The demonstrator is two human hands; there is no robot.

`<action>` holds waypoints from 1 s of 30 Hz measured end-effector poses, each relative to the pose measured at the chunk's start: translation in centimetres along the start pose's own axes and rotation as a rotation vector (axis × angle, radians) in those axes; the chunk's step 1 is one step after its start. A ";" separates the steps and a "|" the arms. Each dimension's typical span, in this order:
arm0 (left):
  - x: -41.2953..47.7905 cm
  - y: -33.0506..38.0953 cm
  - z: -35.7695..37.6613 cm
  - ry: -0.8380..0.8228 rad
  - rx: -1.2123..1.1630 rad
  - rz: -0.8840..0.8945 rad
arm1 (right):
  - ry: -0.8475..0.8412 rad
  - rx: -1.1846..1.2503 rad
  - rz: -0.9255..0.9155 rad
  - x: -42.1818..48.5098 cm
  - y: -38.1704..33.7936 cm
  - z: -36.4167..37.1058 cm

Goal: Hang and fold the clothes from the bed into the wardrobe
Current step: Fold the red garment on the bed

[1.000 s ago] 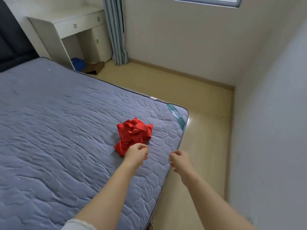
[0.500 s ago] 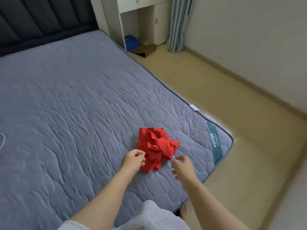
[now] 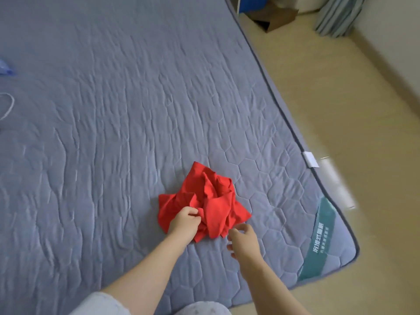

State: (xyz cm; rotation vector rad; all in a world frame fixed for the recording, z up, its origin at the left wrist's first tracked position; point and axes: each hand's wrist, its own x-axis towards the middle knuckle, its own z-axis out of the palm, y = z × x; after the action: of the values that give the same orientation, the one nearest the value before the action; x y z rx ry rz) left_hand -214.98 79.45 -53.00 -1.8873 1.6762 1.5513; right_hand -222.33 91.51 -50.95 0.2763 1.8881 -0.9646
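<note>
- one red garment (image 3: 204, 201) is all i see to pick up. where does it lie?
- bunched in a crumpled heap on the bed (image 3: 136, 98), near the foot corner, apart from the teal label (image 3: 320, 239) sewn at the mattress edge
- how will it handle, do you think?
- soft and light, judging by the thin folds. it should sag and drape once lifted, nothing stiff or breakable. the trouble is the tangle: i can't tell collar from hem
- so where to take hold?
- i'd say two separate edges, one per hand, then lift and shake it open to find the shoulders
- and the hands?
- the left hand (image 3: 184, 221) has its fingers curled, pinching a fold at the near left of the cloth. the right hand (image 3: 244, 238) holds nothing, fingers loosely spread just beside the near right edge; whether a fingertip touches i cannot tell
- anything else around?
- a white cord (image 3: 9, 105) at the bed's far left, a white tag (image 3: 310, 159) on its side edge, pale floor (image 3: 341, 87) beyond, a cardboard box (image 3: 277, 17) and a curtain (image 3: 338, 14) at the top
</note>
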 end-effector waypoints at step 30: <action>-8.9 7.7 -17.5 -0.104 -0.632 0.404 | -0.034 0.014 -0.646 -11.2 -13.4 6.7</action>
State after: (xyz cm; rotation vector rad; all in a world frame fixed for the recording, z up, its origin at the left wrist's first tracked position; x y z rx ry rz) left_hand -209.76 70.05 -34.86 -1.7163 1.7313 2.5361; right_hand -219.69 80.11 -36.39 -0.3684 1.9740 -1.3900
